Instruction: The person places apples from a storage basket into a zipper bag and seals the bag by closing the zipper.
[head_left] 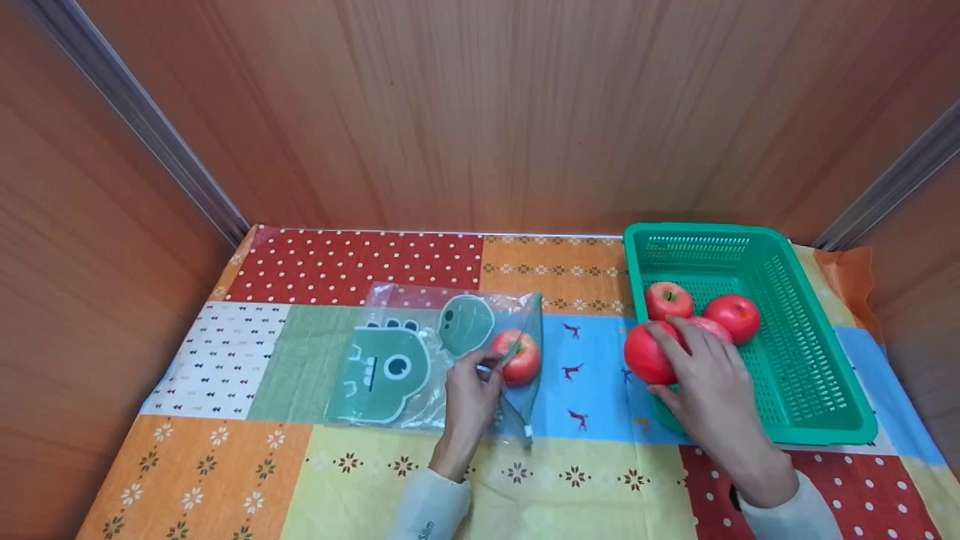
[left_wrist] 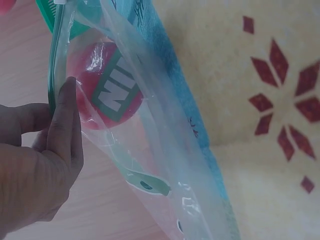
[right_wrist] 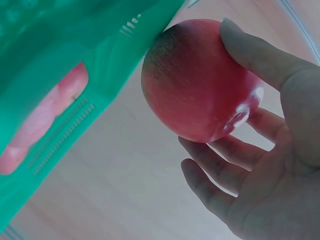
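Note:
My left hand pinches the green-edged opening of a clear zip bag between thumb and fingers. Printed on the bag is a green dinosaur, and one red apple lies inside it close to the opening. My right hand grips another apple, thumb on one side and fingers on the other. In the head view that apple overlaps the left rim of a green plastic basket. Several apples lie in the basket, among them one by the left wall and one farther right.
A patchwork tablecloth covers the table under the bag and basket. Wooden panels enclose the back and both sides. An orange flap of cloth sticks up at the right, beyond the basket.

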